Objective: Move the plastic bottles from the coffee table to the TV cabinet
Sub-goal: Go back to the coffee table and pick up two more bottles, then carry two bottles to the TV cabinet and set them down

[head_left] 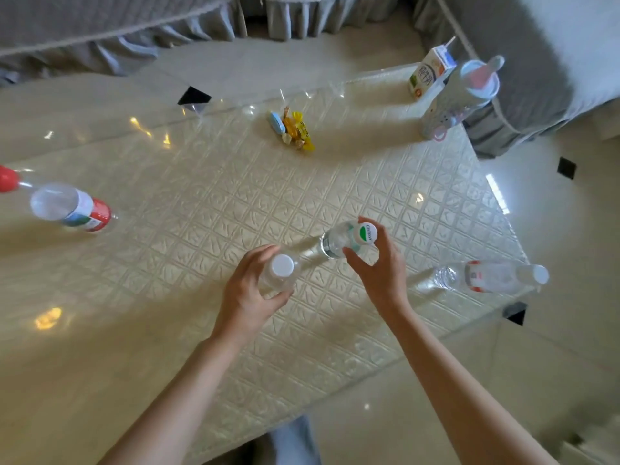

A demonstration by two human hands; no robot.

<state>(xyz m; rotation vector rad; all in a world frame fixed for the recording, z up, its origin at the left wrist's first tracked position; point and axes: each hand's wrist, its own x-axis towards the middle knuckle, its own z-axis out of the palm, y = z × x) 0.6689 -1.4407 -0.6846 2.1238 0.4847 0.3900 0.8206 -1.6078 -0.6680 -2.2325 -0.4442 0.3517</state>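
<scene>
Fingers of the left hand (248, 293) curl around a white-capped bottle (280, 273); the right hand (375, 263) pinches a green-capped bottle (349, 239). Both sit on the coffee table (201, 182), with 2 more bottles at its left (72, 208) and right (493, 276) edges, so nothing looks moved yet.

On the counter (201, 182) we find two bottles standing side by side near the near edge: the left-hand bottle (280, 273) under our left hand (250, 293), the right-hand bottle (345, 241) under our right hand (379, 266). Just right of these, at the counter's near right corner, stands a third bottle (493, 278). Well apart, at the left edge, stands a fourth bottle (72, 206). Toward the far edge, around the middle, lies a heap of wrapped sweets (293, 130). At the far right corner a drinking flask (459, 99) stands just in front of a carton (427, 73). Beyond the far edge a sofa (117, 25) rests on the floor (553, 347).
</scene>
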